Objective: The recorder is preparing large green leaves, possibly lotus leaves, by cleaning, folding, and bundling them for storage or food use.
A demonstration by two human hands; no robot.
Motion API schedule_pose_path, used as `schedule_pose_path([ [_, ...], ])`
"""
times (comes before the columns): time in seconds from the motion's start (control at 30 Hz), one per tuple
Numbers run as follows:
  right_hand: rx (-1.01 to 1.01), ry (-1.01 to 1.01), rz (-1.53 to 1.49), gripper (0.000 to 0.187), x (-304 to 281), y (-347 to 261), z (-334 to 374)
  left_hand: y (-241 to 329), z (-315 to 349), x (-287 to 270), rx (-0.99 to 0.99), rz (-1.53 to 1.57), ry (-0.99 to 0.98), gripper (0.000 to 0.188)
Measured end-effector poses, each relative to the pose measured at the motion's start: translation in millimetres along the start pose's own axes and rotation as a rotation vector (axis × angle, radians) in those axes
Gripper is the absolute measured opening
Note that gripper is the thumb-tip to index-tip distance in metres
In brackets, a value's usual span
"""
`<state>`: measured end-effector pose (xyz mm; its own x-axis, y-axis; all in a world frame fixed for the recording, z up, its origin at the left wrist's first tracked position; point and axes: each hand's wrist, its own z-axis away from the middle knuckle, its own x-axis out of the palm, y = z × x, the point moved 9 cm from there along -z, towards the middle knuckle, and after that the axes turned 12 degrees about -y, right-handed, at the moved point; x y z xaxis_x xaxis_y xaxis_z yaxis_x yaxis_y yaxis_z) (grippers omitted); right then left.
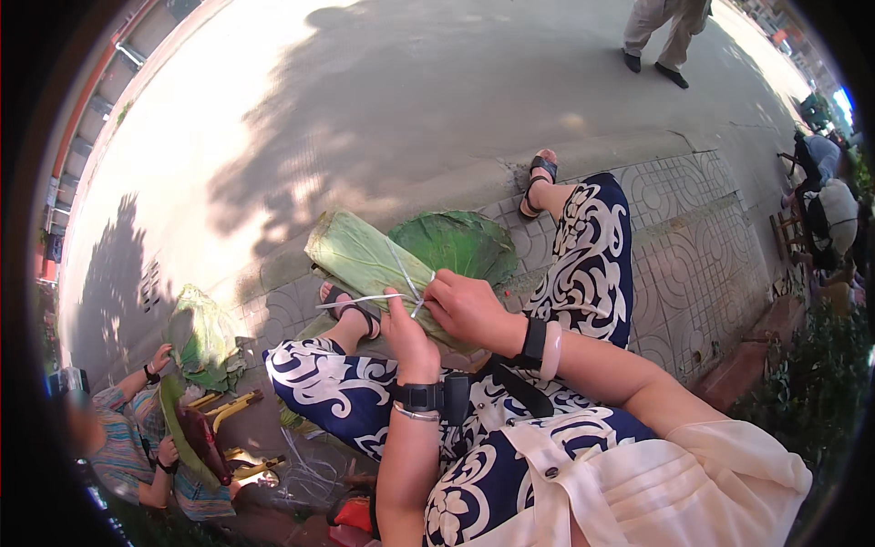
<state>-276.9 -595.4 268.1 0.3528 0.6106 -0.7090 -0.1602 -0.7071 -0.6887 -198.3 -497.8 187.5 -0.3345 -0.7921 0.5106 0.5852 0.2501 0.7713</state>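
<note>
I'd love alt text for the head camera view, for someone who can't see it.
A person's left hand and right hand pinch a white tie around a pale green leaf bundle, above navy-and-white patterned clothing. Beyond it is a darker green leaf; at left, another person handles large leaves.

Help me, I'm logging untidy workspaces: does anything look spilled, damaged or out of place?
Only the loose white strips stand out: they lie tangled toward the lower left, unlike the white tie drawn across the green leaf bundle. I see no clear spill or damage.
</note>
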Motion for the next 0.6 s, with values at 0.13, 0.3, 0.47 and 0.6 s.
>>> schedule_pose_path([
  [0.13, -0.018, -0.010, 0.011, 0.014, 7.0, -8.1, 5.2, -10.9, -12.6, -26.9, 0.033, -0.062, 0.019, 0.043],
  [0.3, 0.012, -0.031, -0.305, 0.021, 10.0, -0.9, 4.5, -21.9, -15.8, -40.5, -0.061, -0.065, 0.039, 0.042],
  [0.47, 0.065, 0.000, -0.193, 0.020, 6.6, 10.9, 0.7, -18.3, -13.6, -21.5, -0.024, -0.053, -0.027, 0.044],
  [0.6, 0.067, -0.009, -0.176, 0.019, 19.7, 22.6, -3.9, -13.9, -10.3, -2.3, -0.016, -0.184, -0.076, 0.042],
])
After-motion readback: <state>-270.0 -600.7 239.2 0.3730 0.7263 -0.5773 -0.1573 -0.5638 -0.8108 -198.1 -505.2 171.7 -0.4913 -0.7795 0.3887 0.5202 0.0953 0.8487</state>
